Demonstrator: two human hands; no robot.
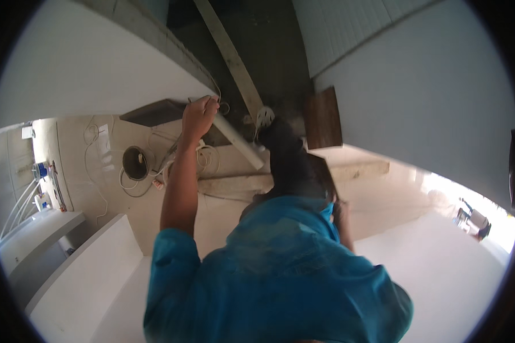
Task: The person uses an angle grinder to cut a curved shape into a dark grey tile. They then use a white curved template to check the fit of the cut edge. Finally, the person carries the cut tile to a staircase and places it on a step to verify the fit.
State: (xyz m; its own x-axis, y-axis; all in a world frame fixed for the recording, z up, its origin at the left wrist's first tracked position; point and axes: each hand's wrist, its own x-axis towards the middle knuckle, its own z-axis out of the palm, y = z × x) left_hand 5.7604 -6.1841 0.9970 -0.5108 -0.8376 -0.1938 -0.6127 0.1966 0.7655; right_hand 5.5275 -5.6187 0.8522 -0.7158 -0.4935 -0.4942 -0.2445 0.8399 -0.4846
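My left hand (199, 119) is raised at the end of a white wall, its fingers curled closed. What they grip is hidden. A thin dark piece shows at its side, and a pale pipe (238, 141) slants down from next to it; I cannot tell whether the hand holds the pipe. A dark flat panel (156, 112) juts out left of the hand. Low beside my right leg is my right hand (342, 216), blurred and partly hidden. It is nearest a dark brown board edge (324, 174), and its fingers cannot be made out.
A bucket (137, 163) stands on the tiled floor at left, with loose cables (209, 157) near it. A long timber (234, 184) lies across the floor; another plank (229, 54) runs ahead past my shoe (265, 117). A brown wooden piece (324, 118) stands by the right wall.
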